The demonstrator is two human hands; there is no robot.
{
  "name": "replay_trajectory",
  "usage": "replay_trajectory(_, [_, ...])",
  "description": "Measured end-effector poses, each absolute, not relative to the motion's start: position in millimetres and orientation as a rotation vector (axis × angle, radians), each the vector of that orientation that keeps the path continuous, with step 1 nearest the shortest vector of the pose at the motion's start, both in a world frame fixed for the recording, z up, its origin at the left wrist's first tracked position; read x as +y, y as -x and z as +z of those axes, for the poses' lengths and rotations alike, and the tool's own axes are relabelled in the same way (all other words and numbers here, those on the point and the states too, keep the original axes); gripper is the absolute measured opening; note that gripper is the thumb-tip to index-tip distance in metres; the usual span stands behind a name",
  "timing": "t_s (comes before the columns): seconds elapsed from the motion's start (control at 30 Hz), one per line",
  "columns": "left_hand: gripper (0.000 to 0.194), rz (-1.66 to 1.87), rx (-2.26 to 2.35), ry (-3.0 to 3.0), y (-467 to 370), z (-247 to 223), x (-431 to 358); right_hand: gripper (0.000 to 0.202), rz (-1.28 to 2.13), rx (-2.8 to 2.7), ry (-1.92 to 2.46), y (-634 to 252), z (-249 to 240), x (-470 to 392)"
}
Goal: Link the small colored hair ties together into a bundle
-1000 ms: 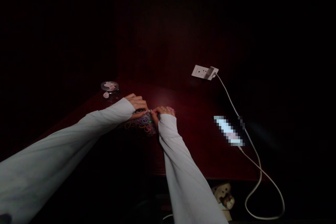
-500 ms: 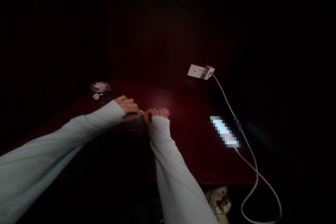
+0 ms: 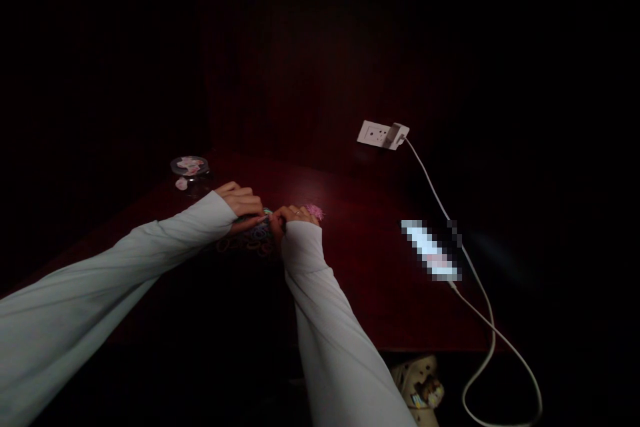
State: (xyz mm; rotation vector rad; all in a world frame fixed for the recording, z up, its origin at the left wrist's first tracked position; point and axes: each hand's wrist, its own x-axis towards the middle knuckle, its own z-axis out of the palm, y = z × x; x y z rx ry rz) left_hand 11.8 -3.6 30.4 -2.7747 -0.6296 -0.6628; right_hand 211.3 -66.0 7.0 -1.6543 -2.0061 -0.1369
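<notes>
My left hand (image 3: 243, 202) is closed in a pinch, its fingertips close to those of my right hand. My right hand (image 3: 293, 215), with a ring on one finger, is also pinched shut. A small pale green bit (image 3: 268, 211) shows between the two hands, but what each one grips is too small and dark to tell. Below the fingers lies a heap of small coloured loops (image 3: 257, 235) that look like elastic hair ties, partly covered by my left hand. Just beyond my right hand sits a pink fringed bundle (image 3: 315, 211).
A clear container with pink stickers on its lid (image 3: 190, 165) stands at the back left of the dark red table (image 3: 360, 287). To the right lies a lit phone (image 3: 430, 250), its white cable (image 3: 480, 280) running to a wall socket (image 3: 373, 134). A beige clog (image 3: 417, 380) is below the edge.
My hands have drawn very slightly closer together, and less of the pale green bit shows. The rest of the scene has only shifted slightly with the camera.
</notes>
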Motion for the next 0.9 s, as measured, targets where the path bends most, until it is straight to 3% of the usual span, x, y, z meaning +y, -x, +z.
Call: replay_trajectory(0.9, [0.037,-0.647,-0.619,2.79,-10.3,29.6,-1.6,0.017,-0.132,-2.01,1.668,-215.3,0.6,-59.9])
